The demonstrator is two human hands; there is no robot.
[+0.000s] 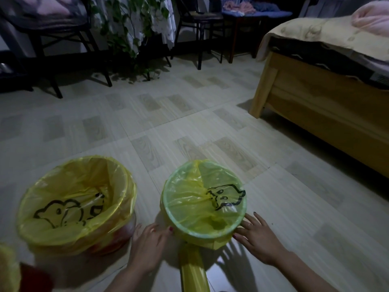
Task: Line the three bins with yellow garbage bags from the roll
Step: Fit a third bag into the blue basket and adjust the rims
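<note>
A dim bedroom is seen from above, its pale tiled floor (189,127) bordered by a wooden bed frame (320,106) at right, dark chairs (202,24) and a trailing green plant (130,28) at the back. Two round bins are set side by side on the tiles, near each other but apart. The left bin (126,230) is lined with a yellow bag (75,199) — a black cartoon print is shown inside, and the plastic is folded over the rim. The right bin (168,209), green-rimmed, is covered by a second yellow bag (202,199) stretched over its mouth and gathered toward the centre, the same print visible. The left hand (149,247) is held against the near left side of the right bin, fingers bent onto the bag's overhang; whether the plastic is pinched cannot be told. The right hand (259,239) is laid at the near right side, fingers spread and nearly straight, fingertips touching the bag's edge. A folded yellow strip (192,268) runs from under the right bin toward the camera. At the bottom left corner, a sliver of further yellow plastic (8,270) is caught — what it covers cannot be told.
</note>
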